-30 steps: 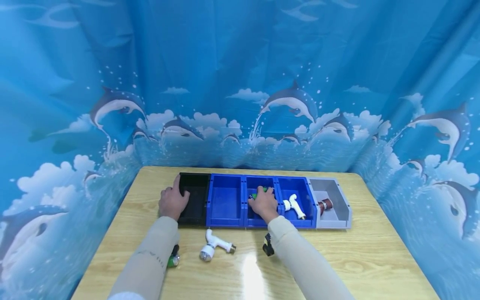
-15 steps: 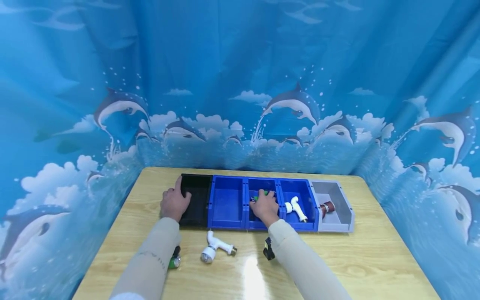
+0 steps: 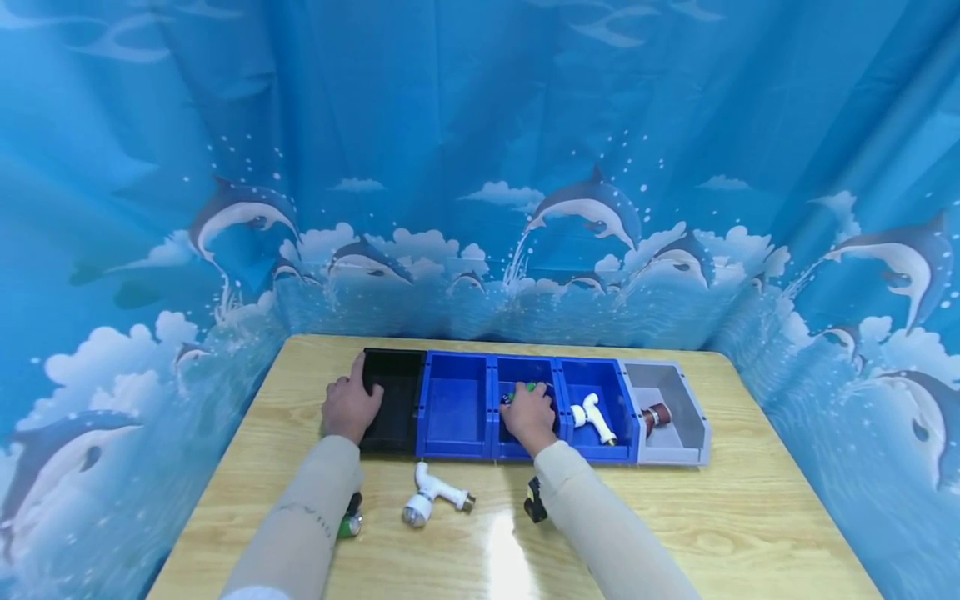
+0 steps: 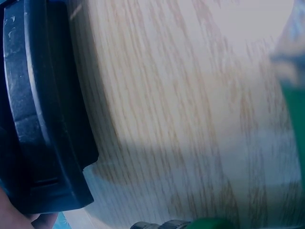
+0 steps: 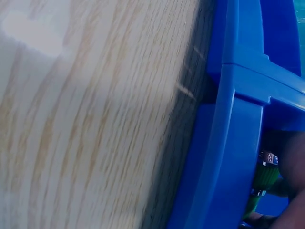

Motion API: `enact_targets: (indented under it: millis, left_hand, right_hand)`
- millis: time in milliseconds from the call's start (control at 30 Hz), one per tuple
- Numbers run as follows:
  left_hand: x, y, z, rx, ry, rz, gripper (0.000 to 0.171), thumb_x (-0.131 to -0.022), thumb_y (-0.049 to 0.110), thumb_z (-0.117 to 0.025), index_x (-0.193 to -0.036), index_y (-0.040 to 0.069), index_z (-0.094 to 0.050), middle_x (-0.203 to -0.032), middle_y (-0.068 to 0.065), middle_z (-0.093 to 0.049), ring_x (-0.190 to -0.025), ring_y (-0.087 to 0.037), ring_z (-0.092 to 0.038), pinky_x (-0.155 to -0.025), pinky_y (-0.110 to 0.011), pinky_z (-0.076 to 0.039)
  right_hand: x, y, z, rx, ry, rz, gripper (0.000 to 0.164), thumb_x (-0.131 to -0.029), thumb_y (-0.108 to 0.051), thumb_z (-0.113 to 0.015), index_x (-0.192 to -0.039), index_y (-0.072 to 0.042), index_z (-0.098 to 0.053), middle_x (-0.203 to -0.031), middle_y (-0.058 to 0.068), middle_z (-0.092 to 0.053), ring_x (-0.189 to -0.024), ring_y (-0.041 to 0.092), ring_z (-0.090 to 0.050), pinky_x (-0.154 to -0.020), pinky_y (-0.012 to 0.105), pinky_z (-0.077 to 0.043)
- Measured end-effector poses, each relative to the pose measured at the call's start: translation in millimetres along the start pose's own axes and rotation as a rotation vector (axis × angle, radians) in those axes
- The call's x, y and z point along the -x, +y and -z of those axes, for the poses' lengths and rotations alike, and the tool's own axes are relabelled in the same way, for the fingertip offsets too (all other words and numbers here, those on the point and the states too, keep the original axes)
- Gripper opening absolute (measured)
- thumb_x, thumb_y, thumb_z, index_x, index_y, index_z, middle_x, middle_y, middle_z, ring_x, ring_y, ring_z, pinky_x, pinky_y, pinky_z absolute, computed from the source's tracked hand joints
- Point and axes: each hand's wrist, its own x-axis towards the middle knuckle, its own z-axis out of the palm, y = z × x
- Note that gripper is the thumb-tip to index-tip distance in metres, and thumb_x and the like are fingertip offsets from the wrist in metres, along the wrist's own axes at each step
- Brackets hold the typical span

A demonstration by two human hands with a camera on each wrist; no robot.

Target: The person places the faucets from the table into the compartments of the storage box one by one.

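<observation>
My left hand (image 3: 351, 407) grips the left wall of the black bin (image 3: 393, 408), thumb over the inside and fingers outside. In the left wrist view, a bit of that hand (image 4: 13, 213) shows at the corner of the bin's dark rim (image 4: 43, 109). Inside the middle blue bin (image 5: 233, 138), my right hand (image 3: 529, 415) holds a green piece with metal bands (image 5: 265, 176); the fingers hide most of it, so its kind cannot be told. A white plastic tap (image 3: 595, 419) lies in the blue bin to the right.
Another white tap (image 3: 435, 496) lies on the table before the bins. A green, metal-ended thing (image 3: 350, 523) is partly hidden by my left sleeve. A small black object (image 3: 535, 500) is beside my right sleeve. The grey bin (image 3: 682, 417) holds a brown-red fitting (image 3: 657, 416).
The head view has shifted slightly since one second ago. Both hands stay at the same bins, and the right hand still holds the green piece.
</observation>
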Motion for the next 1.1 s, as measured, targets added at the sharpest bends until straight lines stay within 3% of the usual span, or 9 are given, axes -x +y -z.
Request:
enact_targets:
  millis: [567, 933, 1100]
  left_hand:
    - [1.4, -1.0, -2.5, 0.009, 0.032, -0.015, 0.071, -0.094, 0.032, -0.054, -0.155, 0.019, -0.021, -0.111, -0.027, -0.059, -0.104, -0.045, -0.053, -0.077, -0.059, -0.047]
    - [0.6, -0.6, -3.7, 0.004, 0.038, -0.008, 0.070, -0.094, 0.031, -0.054, -0.155, 0.019, -0.023, -0.111, -0.027, -0.059, -0.104, -0.045, -0.053, -0.077, -0.059, -0.047]
    - [1.6, 0.7, -2.3, 0.007, 0.037, -0.005, 0.071, -0.094, 0.031, -0.055, -0.155, 0.019, -0.022, -0.111, -0.027, -0.059, -0.104, -0.045, -0.053, -0.078, -0.059, -0.047]
  right_hand:
    - [-0.8, 1.2, 4.4, -0.001, -0.006, 0.005, 0.061, -0.090, -0.036, -0.068, -0.140, -0.007, -0.049, -0.143, 0.032, -0.035, -0.119, 0.047, -0.048, -0.086, 0.057, -0.048]
    - [0.8, -0.1, 6.7, -0.050, -0.021, -0.009, 0.048, -0.088, -0.032, -0.070, -0.127, -0.007, -0.056, -0.136, 0.028, -0.039, -0.117, 0.045, -0.049, -0.085, 0.057, -0.048]
    - [1.6, -0.3, 8.2, -0.077, -0.018, -0.006, 0.045, -0.087, -0.030, -0.072, -0.123, -0.007, -0.057, -0.140, 0.029, -0.036, -0.120, 0.046, -0.046, -0.086, 0.058, -0.048]
